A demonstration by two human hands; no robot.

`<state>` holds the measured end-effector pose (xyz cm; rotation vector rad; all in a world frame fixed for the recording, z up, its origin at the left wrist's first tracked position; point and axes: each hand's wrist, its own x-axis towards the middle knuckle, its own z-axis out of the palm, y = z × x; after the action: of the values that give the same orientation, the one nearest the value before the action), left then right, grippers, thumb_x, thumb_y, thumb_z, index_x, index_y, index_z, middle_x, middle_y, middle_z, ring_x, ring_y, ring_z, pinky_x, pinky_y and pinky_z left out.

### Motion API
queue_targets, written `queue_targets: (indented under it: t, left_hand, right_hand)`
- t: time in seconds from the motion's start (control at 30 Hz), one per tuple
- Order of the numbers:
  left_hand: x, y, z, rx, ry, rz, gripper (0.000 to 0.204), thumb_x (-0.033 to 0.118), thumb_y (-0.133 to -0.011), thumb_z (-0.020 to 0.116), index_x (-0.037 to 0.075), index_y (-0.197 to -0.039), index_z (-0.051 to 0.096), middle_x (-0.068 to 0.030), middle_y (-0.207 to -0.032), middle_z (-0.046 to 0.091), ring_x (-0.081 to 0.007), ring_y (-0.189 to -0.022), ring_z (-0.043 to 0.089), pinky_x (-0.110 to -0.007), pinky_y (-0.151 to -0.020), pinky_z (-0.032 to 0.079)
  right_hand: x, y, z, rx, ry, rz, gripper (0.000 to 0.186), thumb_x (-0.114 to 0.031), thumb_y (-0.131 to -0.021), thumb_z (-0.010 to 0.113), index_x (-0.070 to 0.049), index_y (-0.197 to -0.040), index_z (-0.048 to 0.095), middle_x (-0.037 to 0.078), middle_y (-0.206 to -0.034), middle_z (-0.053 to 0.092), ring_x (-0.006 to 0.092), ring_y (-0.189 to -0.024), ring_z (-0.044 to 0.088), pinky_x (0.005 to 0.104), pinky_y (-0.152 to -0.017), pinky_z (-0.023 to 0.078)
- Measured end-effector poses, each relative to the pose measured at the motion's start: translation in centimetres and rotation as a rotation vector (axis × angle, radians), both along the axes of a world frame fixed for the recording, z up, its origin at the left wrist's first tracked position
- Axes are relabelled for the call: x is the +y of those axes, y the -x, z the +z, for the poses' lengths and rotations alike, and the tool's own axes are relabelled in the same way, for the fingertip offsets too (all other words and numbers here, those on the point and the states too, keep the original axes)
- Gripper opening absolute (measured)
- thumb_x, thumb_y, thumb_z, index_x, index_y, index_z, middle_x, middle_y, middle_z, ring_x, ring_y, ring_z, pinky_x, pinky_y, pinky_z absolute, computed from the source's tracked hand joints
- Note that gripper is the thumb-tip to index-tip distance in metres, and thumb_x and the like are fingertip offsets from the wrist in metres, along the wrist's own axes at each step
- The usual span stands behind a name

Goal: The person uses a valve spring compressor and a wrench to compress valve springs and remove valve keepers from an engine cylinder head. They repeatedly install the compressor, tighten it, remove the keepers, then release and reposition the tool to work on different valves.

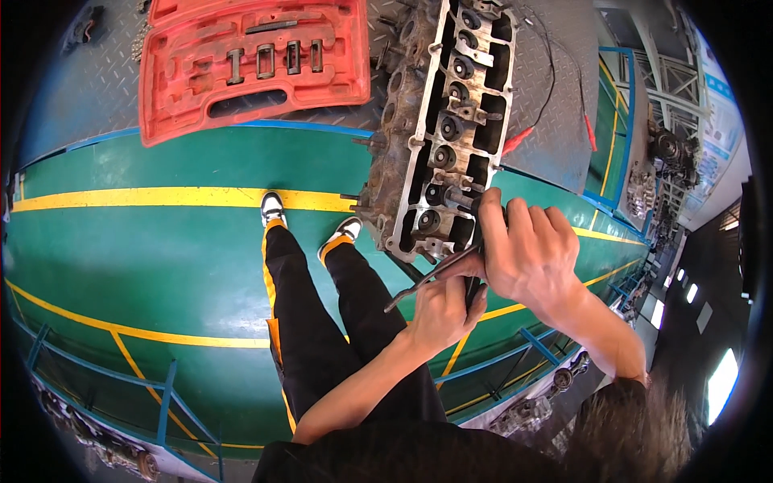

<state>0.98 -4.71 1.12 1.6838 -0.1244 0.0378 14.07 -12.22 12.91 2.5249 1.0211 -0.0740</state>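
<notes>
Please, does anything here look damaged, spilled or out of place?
I see no spill. The metal cylinder head stands out: its left side looks rusty, and its near end seems to project beyond the table.

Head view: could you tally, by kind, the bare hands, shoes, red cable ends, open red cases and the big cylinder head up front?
Hands: 2, left hand and right hand
Shoes: 2
Red cable ends: 2
Red case: 1
Cylinder head: 1
Total: 8

Bench w/ red case, cyl. head, wires.
</notes>
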Motion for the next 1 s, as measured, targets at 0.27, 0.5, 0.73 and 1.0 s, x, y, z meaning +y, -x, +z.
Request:
queue_targets:
  t: [0.27, 0.5, 0.73, 1.0]
  left_hand:
    - [0.9, 0.6, -0.9, -0.062, 0.018, -0.022, 0.036, 0.02, -0.087, 0.074, 0.003, -0.072, 0.047, -0.0075, -0.049, 0.049, -0.0277, -0.042, 0.056, -0.037, -0.043, 0.046]
    - [2.1, 0.8, -1.8, -0.089, 0.05, -0.058, 0.035, 0.019, -0.085, 0.075, 0.003, -0.072, 0.047, -0.0066, -0.05, 0.048, -0.0274, -0.042, 0.055, -0.036, -0.043, 0.046]
    - [2.6, 0.2, -1.0, -0.05, 0.033, -0.067, 0.034, 0.018, -0.084, 0.075, 0.003, -0.074, 0.046, -0.0065, -0.049, 0.045, -0.0272, -0.039, 0.053, -0.036, -0.041, 0.043]
    - [3.1, -0.1, -0.7, -0.029, 0.061, -0.113, 0.03, 0.018, -0.087, 0.073, 0.002, -0.076, 0.049, -0.009, -0.057, 0.05, -0.0272, -0.041, 0.053, -0.037, -0.041, 0.043]
  right_hand:
    - [1.7, 1.0, 0.3, 0.137, -0.099, -0.404, 0.053, -0.057, -0.083, 0.069, -0.008, -0.083, 0.049, 0.004, -0.057, 0.054, 0.0249, -0.046, 0.056, 0.0339, -0.046, 0.041]
    - [2.9, 1.5, -0.6, 0.076, -0.162, -0.602, 0.048, -0.049, -0.088, 0.071, -0.009, -0.078, 0.046, 0.007, -0.054, 0.054, 0.0303, -0.045, 0.054, 0.0383, -0.046, 0.04]
    - [3.9, 1.6, -2.1, -0.08, -0.164, -0.771, 0.051, -0.051, -0.095, 0.061, -0.009, -0.071, 0.046, 0.012, -0.049, 0.05, 0.036, -0.045, 0.051, 0.0438, -0.045, 0.035]
    - [6.6, 0.6, -1.4, -0.066, -0.072, -1.147, 0.057, -0.052, -0.103, 0.044, -0.002, -0.078, 0.055, 0.024, -0.06, 0.059, 0.0464, -0.061, 0.06, 0.0529, -0.056, 0.042]
